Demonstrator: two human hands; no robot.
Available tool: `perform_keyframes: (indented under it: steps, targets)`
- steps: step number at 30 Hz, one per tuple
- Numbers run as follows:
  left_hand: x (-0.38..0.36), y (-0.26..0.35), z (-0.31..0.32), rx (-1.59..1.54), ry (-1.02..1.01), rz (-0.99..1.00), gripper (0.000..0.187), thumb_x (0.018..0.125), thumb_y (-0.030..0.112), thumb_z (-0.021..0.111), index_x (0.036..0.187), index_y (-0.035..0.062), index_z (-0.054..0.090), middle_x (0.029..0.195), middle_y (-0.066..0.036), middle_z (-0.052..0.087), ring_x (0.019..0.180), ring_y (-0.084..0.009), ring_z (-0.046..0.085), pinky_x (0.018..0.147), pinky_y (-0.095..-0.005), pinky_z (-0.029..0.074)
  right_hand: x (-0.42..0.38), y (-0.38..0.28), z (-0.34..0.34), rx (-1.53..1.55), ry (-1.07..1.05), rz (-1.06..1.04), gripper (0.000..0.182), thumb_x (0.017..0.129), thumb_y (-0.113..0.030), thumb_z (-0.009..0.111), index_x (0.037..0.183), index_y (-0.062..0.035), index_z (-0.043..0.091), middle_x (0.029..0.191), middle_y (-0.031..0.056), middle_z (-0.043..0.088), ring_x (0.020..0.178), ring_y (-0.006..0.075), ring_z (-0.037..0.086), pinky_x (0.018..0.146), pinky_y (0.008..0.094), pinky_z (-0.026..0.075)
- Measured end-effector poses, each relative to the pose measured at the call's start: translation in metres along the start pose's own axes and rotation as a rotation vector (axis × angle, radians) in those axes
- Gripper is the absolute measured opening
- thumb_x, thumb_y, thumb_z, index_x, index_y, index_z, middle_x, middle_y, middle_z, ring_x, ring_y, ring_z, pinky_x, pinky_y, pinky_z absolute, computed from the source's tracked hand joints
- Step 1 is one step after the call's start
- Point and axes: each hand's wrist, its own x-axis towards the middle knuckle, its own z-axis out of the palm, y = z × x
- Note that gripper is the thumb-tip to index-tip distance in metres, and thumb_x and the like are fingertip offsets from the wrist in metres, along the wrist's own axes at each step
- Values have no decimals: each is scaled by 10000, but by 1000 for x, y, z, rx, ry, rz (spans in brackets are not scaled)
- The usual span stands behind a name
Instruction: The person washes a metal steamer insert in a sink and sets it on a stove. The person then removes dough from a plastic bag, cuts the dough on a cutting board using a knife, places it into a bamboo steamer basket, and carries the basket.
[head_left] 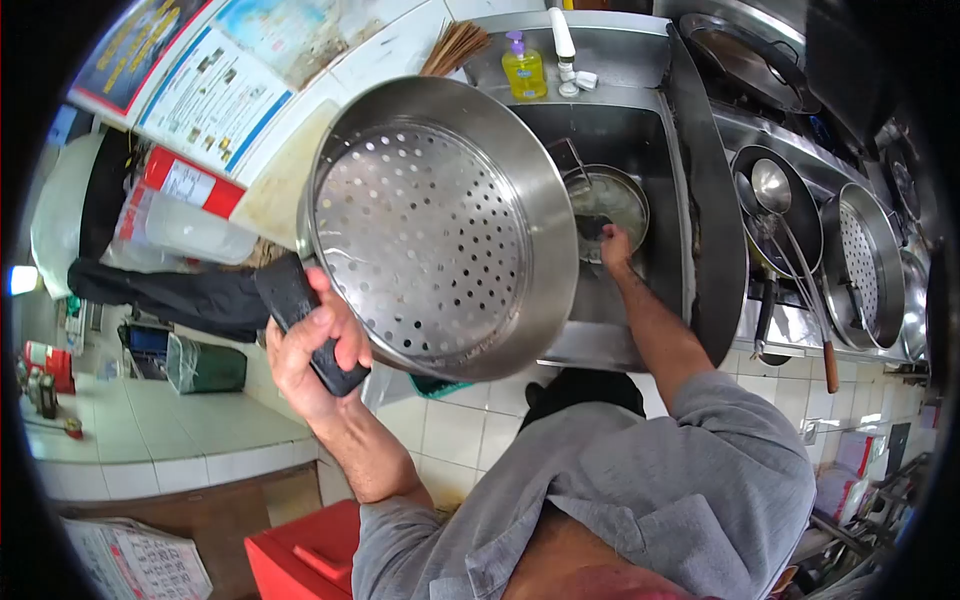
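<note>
A large perforated steel steamer pan (420,240) is held up, tilted, to the left of the sink. My left hand (318,345) is wrapped round its black side handle (300,310). Down in the sink basin (650,130) sits a round metal pot (640,190) with cloudy water in it. My right hand (615,245) reaches into that pot, fingers closed around something small and dark that I cannot make out. A thin handle sticks up from the pot's far left side.
Yellow dish soap (524,72) and a white faucet (562,40) stand behind the basin. To the right, a frying pan (745,215), a ladle (771,187) and another perforated pan (862,260) rest on the stove. A clear plastic container (200,228) lies at left; a red bin (300,555) stands below.
</note>
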Motion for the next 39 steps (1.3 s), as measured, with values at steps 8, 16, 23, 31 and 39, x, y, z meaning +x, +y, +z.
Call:
perform_keyframes:
  steps: [8, 16, 23, 31, 39]
  targets:
    - [71, -26, 10, 44, 14, -140, 354, 687, 58, 540, 997, -101, 476, 513, -104, 455, 331, -143, 402, 326, -280, 396, 60, 34, 28, -814, -283, -510, 518, 824, -174, 494, 1326, -188, 367, 1275, 168, 449, 1167, 370, 432, 984, 439, 356]
    - [121, -104, 37, 99, -1, -348, 292, 705, 19, 555, 977, -66, 493, 582, -93, 492, 395, -147, 465, 389, -287, 435, 83, 139, 49, -701, -653, -169, 549, 767, -226, 574, 1289, -165, 417, 1215, 181, 499, 1121, 360, 483, 944, 446, 397]
    - [135, -173, 25, -80, -66, -446, 264, 733, 52, 595, 959, -41, 493, 676, -77, 513, 428, -153, 503, 408, -294, 438, 113, 76, 2, -307, 127, 314, 399, 798, -180, 525, 1148, 10, 502, 1023, 268, 582, 958, 422, 557, 818, 473, 450]
    - [115, -267, -30, -266, -42, -462, 225, 743, 64, 575, 931, -16, 480, 605, -64, 498, 416, -163, 500, 406, -302, 439, 65, -24, -61, -196, 194, 182, 399, 880, -269, 500, 1141, 30, 460, 1006, 283, 574, 965, 444, 536, 791, 469, 427]
    - [123, -274, -33, -72, -83, -382, 190, 823, 132, 553, 944, -3, 493, 615, -70, 533, 493, -160, 529, 492, -264, 417, 36, -81, -42, 787, -100, 581, 259, 823, -251, 616, 979, -49, 572, 863, 49, 608, 719, 158, 584, 609, 312, 483]
